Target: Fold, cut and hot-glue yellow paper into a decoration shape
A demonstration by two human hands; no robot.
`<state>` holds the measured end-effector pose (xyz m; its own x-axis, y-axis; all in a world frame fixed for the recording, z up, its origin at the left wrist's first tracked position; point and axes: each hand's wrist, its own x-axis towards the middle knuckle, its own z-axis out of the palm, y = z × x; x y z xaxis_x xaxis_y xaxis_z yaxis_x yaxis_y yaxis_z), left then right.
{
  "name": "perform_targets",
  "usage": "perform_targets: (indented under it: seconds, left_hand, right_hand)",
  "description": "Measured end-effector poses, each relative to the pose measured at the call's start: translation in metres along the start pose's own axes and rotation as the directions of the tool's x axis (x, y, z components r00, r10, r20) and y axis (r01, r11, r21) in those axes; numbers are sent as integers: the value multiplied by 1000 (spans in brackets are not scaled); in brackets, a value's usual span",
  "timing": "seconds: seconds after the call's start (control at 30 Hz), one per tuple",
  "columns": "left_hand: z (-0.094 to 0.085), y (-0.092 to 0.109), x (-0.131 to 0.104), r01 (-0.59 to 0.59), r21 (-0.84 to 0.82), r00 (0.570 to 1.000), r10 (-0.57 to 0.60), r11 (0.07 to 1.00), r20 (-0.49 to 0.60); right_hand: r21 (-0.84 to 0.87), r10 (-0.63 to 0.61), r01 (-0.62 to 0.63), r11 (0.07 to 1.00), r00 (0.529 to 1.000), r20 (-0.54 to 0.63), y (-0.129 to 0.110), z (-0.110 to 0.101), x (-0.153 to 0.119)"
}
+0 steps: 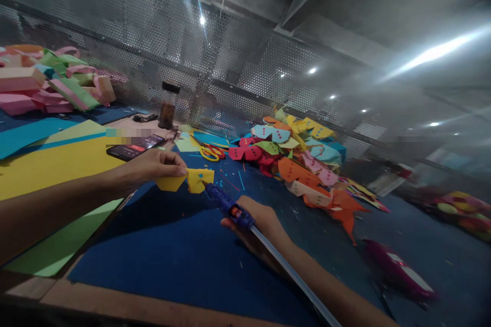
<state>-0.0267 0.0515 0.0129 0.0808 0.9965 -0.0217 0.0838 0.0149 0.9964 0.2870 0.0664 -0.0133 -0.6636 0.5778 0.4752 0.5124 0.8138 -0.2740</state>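
Note:
A small yellow paper piece (171,183) is pinched between the thumb and fingers of my left hand (163,164), above the blue work surface. Its right part carries small blue marks. My right hand (259,222) is wrapped round a blue glue gun (230,206), whose tip touches or nearly touches the yellow paper's right part. A long translucent glue stick (287,265) runs out of the gun's back end, toward the lower right.
Folded coloured papers (303,158) are heaped behind my right hand. Yellow-handled scissors (209,151), a phone (135,147) and a jar (168,106) stand or lie farther back. Large paper sheets (57,163) lie left; a purple object (399,271) lies right.

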Motion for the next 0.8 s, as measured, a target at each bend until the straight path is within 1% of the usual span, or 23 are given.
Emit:
perform_targets:
  seconds: [0.2, 0.37, 0.6, 0.73, 0.8]
  left_hand:
    - [1, 3, -2, 11, 9, 1000, -11, 1000, -2]
    - [0, 2, 0, 4, 2, 1000, -4, 1000, 12]
    - [-2, -1, 0, -9, 6, 1000, 9, 1000, 19]
    - [-2, -1, 1, -5, 5, 1000, 4, 1000, 18]
    - [-2, -2, 1, -3, -2, 1000, 4, 1000, 24]
  right_hand:
    - [16, -6, 6, 1000, 1000, 5, 0, 0, 0]
    - [29, -20, 20, 999, 1000, -1, -1, 0, 0]
    - [32, 2, -3, 999, 999, 35, -2, -3, 0]
    - [41, 43, -45, 998, 998, 51, -4, -5, 0]
    - [48, 36, -39, 998, 998, 59, -5, -6, 0]
